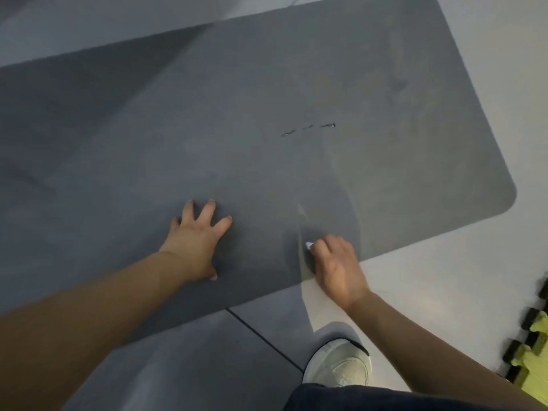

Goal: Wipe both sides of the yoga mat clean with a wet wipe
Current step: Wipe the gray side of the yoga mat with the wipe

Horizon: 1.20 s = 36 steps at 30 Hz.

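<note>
A grey yoga mat [237, 129] lies flat on the pale floor and fills most of the view. My left hand [195, 241] rests on it near the front edge, fingers spread and palm down. To its right, my right hand [338, 268] grips a white wet wipe [309, 245] against the mat close to the front edge; only a small white tip of the wipe shows past the fingers. Darker, damp-looking streaks curve across the mat above my right hand. A few short dark marks [308, 129] sit near the mat's middle.
A white shoe [338, 366] stands on the floor tiles just in front of the mat, under my right forearm. Green and black interlocking foam tiles [530, 348] lie at the right edge. Dark trouser fabric [385, 398] shows at the bottom.
</note>
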{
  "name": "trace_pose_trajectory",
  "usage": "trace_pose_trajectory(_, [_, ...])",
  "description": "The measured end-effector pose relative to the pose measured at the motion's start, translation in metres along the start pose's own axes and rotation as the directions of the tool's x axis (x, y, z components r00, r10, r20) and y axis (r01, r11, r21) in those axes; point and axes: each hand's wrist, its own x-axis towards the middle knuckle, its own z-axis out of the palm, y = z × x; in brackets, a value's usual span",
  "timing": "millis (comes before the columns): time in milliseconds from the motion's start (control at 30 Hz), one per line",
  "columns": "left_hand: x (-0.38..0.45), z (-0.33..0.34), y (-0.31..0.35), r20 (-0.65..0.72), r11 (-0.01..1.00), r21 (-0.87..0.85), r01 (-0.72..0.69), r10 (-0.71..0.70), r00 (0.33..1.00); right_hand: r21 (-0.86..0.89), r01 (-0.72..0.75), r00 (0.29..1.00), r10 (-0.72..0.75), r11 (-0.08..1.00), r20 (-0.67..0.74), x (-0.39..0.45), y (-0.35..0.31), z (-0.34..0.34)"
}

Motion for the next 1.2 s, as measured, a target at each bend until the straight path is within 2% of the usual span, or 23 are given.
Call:
trace_pose_trajectory(67, [0.001,-0.006,0.001,-0.046,1.0,0.021,-0.005,0.006,0.999,-0.001,-0.105,0.994,0.105,0.994,-0.017,-0.001,0.0,-0.005])
trace_pose_trajectory(133, [0.002,-0.008,-0.001,-0.096,1.0,0.015,-0.01,0.012,0.995,0.057,-0.092,0.996,0.093,0.994,-0.017,0.0,-0.023,0.007])
trace_pose_trajectory(200, [0.0,-0.006,-0.004,-0.111,1.0,0.001,-0.018,0.018,0.994,0.112,0.082,0.995,-0.087,0.99,0.042,-0.004,-0.061,0.027])
trace_pose_trajectory(300, [-0.003,-0.003,-0.008,-0.115,0.999,-0.02,-0.028,0.025,0.993,0.152,0.332,0.923,-0.354,0.931,0.15,-0.013,-0.101,0.047])
trace_pose_trajectory(400, [-0.004,-0.004,-0.013,-0.119,0.999,-0.012,-0.052,0.05,0.992,0.13,0.363,0.915,-0.379,0.923,0.135,-0.009,-0.079,0.04])
trace_pose_trajectory(467, [-0.004,-0.005,-0.015,-0.129,0.998,0.002,-0.057,0.057,0.99,0.072,0.276,0.955,-0.282,0.958,0.089,-0.006,-0.038,0.025])
trace_pose_trajectory(567, [-0.004,-0.007,-0.015,-0.149,0.999,0.003,-0.042,0.042,0.988,-0.034,-0.011,0.997,0.008,0.999,-0.074,-0.006,0.041,-0.011])
trace_pose_trajectory(667, [0.001,-0.01,-0.016,-0.124,0.998,-0.046,0.03,-0.036,0.992,-0.015,-0.328,0.922,0.317,0.944,-0.221,-0.005,0.072,-0.034])
trace_pose_trajectory(733, [0.003,-0.011,-0.018,-0.083,0.993,-0.076,0.09,-0.096,0.992,0.02,-0.345,0.912,0.341,0.938,-0.227,-0.002,0.05,-0.02])
trace_pose_trajectory(800, [0.006,-0.01,-0.021,-0.042,0.988,-0.097,0.121,-0.125,0.991,0.081,-0.192,0.969,0.201,0.978,-0.141,0.0,0.005,0.006])
trace_pose_trajectory(867, [0.008,-0.008,-0.027,-0.032,0.986,-0.123,0.114,-0.119,0.992,0.111,0.074,0.997,-0.071,0.991,-0.032,0.0,-0.046,0.029])
trace_pose_trajectory(933, [0.011,-0.009,-0.035,-0.068,0.991,-0.11,0.082,-0.09,0.994,0.124,0.308,0.945,-0.319,0.943,0.077,-0.003,-0.079,0.039])
trace_pose_trajectory(967, [0.011,-0.012,-0.039,-0.09,0.994,-0.086,0.07,-0.077,0.993,0.143,0.379,0.912,-0.395,0.914,0.108,-0.003,-0.082,0.041])
trace_pose_trajectory(1033, [0.014,-0.018,-0.043,-0.121,0.997,-0.043,0.061,-0.066,0.99,0.105,0.431,0.889,-0.442,0.896,0.119,0.005,-0.063,0.036])
trace_pose_trajectory(1100, [0.016,-0.022,-0.043,-0.124,0.997,-0.034,0.065,-0.069,0.99,0.059,0.346,0.934,-0.35,0.936,0.076,0.02,-0.025,0.023])
trace_pose_trajectory(1167, [0.018,-0.023,-0.042,-0.132,0.997,-0.04,0.07,-0.075,0.988,0.009,0.13,0.99,-0.13,0.991,-0.055,0.037,0.019,0.002])
trace_pose_trajectory(1200, [0.019,-0.023,-0.042,-0.138,0.997,-0.04,0.073,-0.078,0.987,-0.015,0.001,0.992,-0.003,1.0,-0.13,0.044,0.039,-0.008])
